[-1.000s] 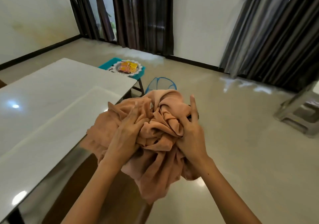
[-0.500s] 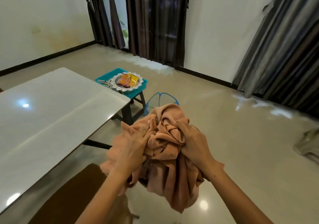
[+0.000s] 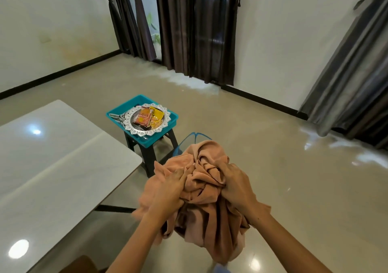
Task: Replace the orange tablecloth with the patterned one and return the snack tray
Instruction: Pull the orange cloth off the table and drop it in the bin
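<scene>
While both hands clutch it from opposite sides, the orange cloth (image 3: 206, 190) hangs as a crumpled bundle in the air above the floor (image 3: 294, 178), just off the right edge of the table (image 3: 52, 167) and touching neither. The left hand (image 3: 168, 193) presses into the bundle's left flank, its fingers (image 3: 179, 173) bent into the folds and holding a bunch of fabric. The right hand (image 3: 237, 183) grips the right flank, its fingers curled deep into the creases, so that their tips are hidden. The knotted middle of the cloth sits between the two hands and rises a little above them; the rest falls in long folds below the wrists, most of it under the right forearm.

The table's white top shows bare and glossy, with lamp reflections on it. Beyond its far right corner stands a dark stool (image 3: 150, 153), and on the stool's seat a teal bin (image 3: 168, 118). The silver snack tray (image 3: 134, 125) rests on the bin's rim, carrying orange and yellow packets (image 3: 150, 117); folded grey fabric (image 3: 118, 117) lies in the bin at the tray's left edge, and whether it bears a pattern cannot be told. A blue wire frame (image 3: 194, 136) stands on the floor just behind the bundle, partly hidden by it. Dark curtains (image 3: 197, 31) hang along the far wall.
</scene>
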Tool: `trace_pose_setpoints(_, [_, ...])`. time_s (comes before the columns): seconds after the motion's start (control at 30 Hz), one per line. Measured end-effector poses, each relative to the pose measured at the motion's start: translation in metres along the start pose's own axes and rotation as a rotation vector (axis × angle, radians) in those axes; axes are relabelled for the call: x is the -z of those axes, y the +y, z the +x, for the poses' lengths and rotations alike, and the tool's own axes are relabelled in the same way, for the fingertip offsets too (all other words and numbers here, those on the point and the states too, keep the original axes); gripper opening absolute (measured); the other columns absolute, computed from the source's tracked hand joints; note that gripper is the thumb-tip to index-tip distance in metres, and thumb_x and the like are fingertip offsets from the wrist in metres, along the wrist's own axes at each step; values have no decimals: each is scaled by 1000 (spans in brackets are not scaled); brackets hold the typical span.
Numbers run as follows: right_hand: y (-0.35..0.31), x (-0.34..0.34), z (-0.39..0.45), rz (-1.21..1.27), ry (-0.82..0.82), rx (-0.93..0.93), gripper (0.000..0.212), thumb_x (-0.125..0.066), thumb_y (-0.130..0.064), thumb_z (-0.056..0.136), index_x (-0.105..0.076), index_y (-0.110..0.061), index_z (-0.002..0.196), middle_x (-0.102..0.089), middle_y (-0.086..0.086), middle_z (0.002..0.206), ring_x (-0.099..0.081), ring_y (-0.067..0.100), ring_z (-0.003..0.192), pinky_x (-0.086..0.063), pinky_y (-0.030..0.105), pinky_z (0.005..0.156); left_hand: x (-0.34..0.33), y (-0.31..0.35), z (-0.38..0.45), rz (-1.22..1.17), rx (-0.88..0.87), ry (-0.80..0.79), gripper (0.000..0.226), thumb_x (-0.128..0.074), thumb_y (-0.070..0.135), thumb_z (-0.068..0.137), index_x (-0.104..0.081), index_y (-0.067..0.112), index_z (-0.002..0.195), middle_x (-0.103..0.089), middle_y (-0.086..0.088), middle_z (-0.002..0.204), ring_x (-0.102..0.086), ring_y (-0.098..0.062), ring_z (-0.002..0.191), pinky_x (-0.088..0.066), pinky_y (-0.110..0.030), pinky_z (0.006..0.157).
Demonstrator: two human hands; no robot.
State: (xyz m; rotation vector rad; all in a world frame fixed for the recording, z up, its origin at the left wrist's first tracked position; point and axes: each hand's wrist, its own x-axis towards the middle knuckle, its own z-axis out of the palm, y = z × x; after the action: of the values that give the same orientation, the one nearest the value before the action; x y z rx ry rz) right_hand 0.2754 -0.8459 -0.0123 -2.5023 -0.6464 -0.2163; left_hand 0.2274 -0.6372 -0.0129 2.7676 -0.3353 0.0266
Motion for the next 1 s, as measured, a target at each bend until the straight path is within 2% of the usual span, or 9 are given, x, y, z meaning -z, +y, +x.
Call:
trace_pose_setpoints(0.33, [90,0,144,-8,9,-51,47,-71,-12,72,-55,-21,115,-65,4,94,-57,27,74,-42,29,54,-15,-39,179,66,-36,50,69,-54,27,91,-17,27,150,-29,3,153,-24,-16,141,-3,-30,115])
trace_pose_setpoints(0.47, [119,-1,192,-43,1,-105,50,-70,-5,68,-56,-18,114,-65,6,94,-56,30,74,-45,34,54,-10,-48,243,178,-54,72,74,-70,32,75,-40,25,142,-49,-4,141,-46,-21,128,-28,-27,107])
trace_pose_setpoints(0.57, [138,-6,225,-86,2,-165,52,-71,-4,66,-56,-17,115,-65,8,97,-56,31,77,-45,33,55,-21,-64,286,56,-78,29,72,-62,22,84,-27,24,148,-35,-2,151,-21,-22,136,-9,-36,111])
trace_pose_setpoints(0.67, [149,-17,257,-123,10,-225,50,-71,-4,68,-57,-15,114,-65,6,100,-56,29,78,-43,32,55,-31,-85,327,30,-136,29,84,-81,20,64,-44,17,139,-55,-6,135,-51,-26,124,-34,-41,107])
trace_pose_setpoints(0.7, [151,-22,266,-138,4,-245,49,-70,-3,68,-57,-15,114,-65,5,102,-55,28,79,-43,32,54,-38,-94,337,-43,-137,-16,87,-82,17,63,-41,16,140,-56,-9,134,-52,-28,124,-30,-37,109])
trace_pose_setpoints(0.77, [156,-32,285,-164,-18,-293,50,-68,-1,68,-57,-14,114,-63,3,109,-55,27,82,-45,34,55,-53,-114,357,-133,-162,-47,83,-70,7,78,-20,21,143,-43,-14,144,-36,-32,136,-8,-38,115])
trace_pose_setpoints(0.83, [161,-46,301,-196,-59,-328,53,-68,-2,68,-57,-14,119,-60,4,118,-56,28,89,-49,37,59,-73,-134,372,-164,-150,-34,87,-71,10,79,-19,19,147,-42,-15,144,-31,-31,138,-10,-45,116])
trace_pose_setpoints(0.9, [164,-59,314,-216,-100,-359,57,-68,-6,71,-55,-18,125,-56,4,123,-55,26,96,-51,38,67,-85,-151,383,-211,-181,-84,84,-69,25,79,-23,13,148,-46,-12,140,-37,-26,131,-14,-39,114])
trace_pose_setpoints(1.0, [168,-78,330,-238,-146,-405,63,-67,-7,71,-52,-22,130,-53,2,124,-54,23,99,-49,32,67,-102,-161,393,-329,-138,36,60,-33,36,97,-16,14,150,-35,-5,143,-28,-22,136,-17,-29,114])
